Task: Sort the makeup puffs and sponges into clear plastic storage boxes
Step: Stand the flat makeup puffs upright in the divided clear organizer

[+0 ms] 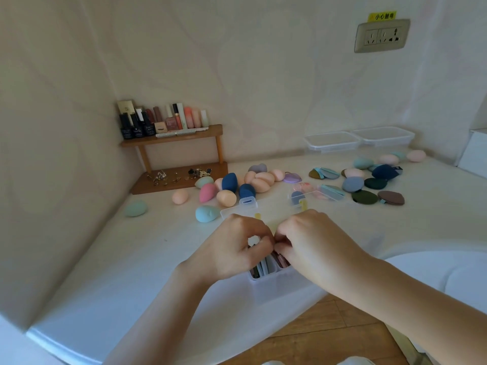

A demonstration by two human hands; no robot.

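Head view: I look down on a white counter (pixel 126 259) where both hands meet over the clear box (pixel 274 287).
Left hand (pixel 237 250): fingers curled beside the right hand's; I cannot tell whether it grasps anything.
Right hand (pixel 315 241): fingertips pinched on the boxed puffs (pixel 266 267), which stand on edge in the near compartments.
Box axis: the long side runs away from me.
Next reach, I judge: egg sponges (pixel 229 183) lie beyond, far-left, nearer the left hand; flat puffs (pixel 369 187) lie far-right, nearer the right.
Writing: the yellow sticker (pixel 383 16) above the wall socket (pixel 382 36) reads "小心触电"; the bottles (pixel 137 127) carry labels too small to read.
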